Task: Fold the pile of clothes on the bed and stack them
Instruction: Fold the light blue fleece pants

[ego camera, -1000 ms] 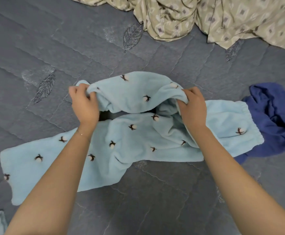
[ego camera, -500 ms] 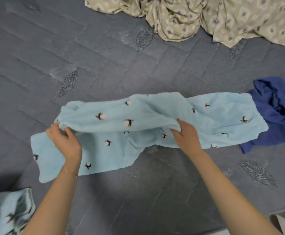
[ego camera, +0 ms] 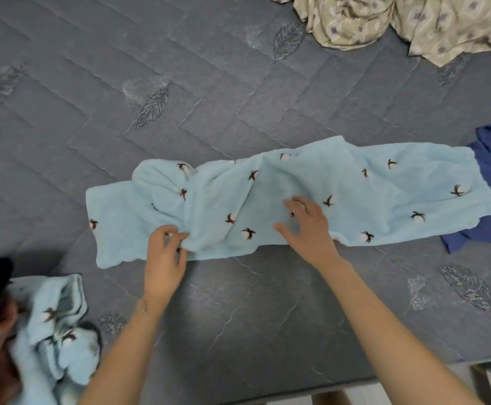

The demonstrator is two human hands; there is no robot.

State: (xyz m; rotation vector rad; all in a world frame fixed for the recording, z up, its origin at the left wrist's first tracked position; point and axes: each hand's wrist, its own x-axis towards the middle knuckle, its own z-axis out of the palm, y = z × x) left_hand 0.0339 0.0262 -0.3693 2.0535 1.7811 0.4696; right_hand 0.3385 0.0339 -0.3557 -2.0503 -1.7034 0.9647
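Pale-blue cotton-print trousers (ego camera: 355, 200) on grey quilt (ego camera: 238, 83)

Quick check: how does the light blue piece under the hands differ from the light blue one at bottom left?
The laid-out piece lies stretched long across the bed; the bottom-left piece sits crumpled in a heap. The left hand pinches the laid-out piece and the right hand presses on it; neither touches the bottom-left piece. Both are pale blue cloth with small brown-and-white motifs.
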